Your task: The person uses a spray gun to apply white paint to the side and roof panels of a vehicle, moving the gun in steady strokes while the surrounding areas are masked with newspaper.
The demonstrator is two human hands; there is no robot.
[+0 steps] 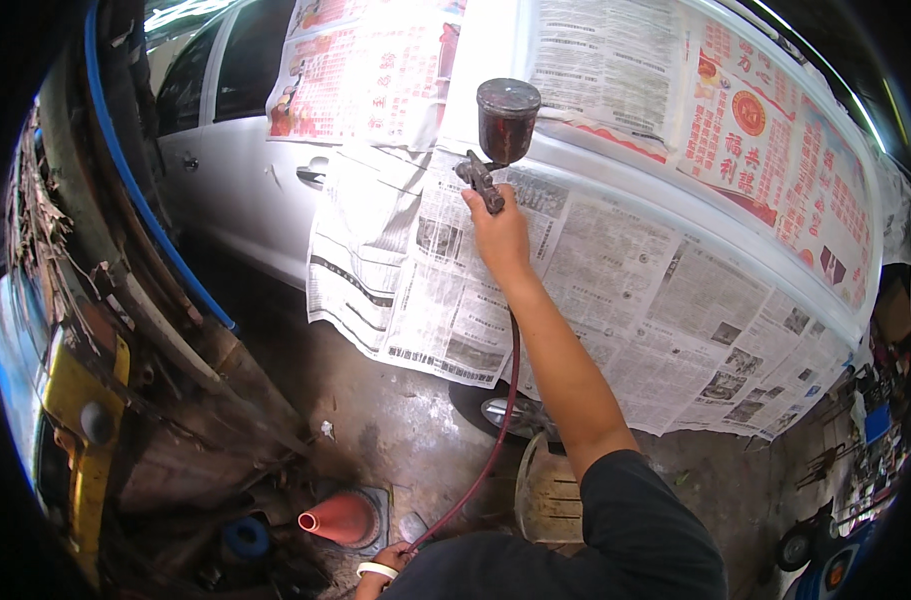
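My right hand [501, 228] grips a dark metal spray gun [479, 180] with a stained cup [505, 128] on top, raised in front of a car side covered in newspaper sheets [605, 270]. A pale unmasked strip [485, 45] runs up between the sheets behind the cup. A dark red hose [495, 440] hangs from the gun down to my left hand [393, 560], low at the bottom edge, whose fingers close around it; a pale band circles that wrist.
A silver car door [225, 190] shows at upper left. Posts with a blue pipe [145, 180] and yellow metal [85, 420] line the left. An orange cone [337, 520], a plastic chair [545, 490] and a wheel [500, 408] are below; cluttered equipment [865, 450] fills the right.
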